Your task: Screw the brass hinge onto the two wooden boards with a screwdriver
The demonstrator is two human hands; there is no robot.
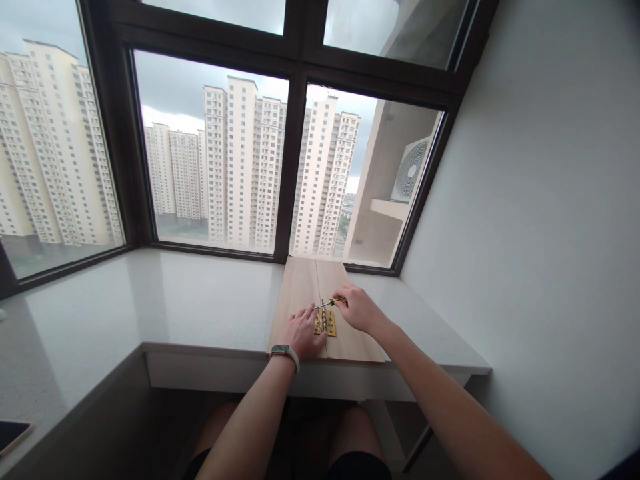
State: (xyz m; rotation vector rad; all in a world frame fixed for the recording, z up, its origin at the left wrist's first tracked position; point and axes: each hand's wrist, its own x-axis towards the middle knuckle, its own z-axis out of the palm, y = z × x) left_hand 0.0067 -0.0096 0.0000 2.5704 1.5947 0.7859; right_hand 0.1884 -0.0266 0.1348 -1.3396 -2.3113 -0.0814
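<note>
The right hand curls closed around a screwdriver; the left hand lies loosely open against a gold hinge on wooden boards, near the tabletop's front edge.

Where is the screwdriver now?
Lower centre of the head view: the screwdriver is in the right hand, pointing left, toward the left hand.

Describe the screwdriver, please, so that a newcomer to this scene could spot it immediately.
On the white counter, find the wooden boards. Above them, the right hand grips the screwdriver by its handle; its thin metal shaft sets it apart from the gold hinge.
</note>
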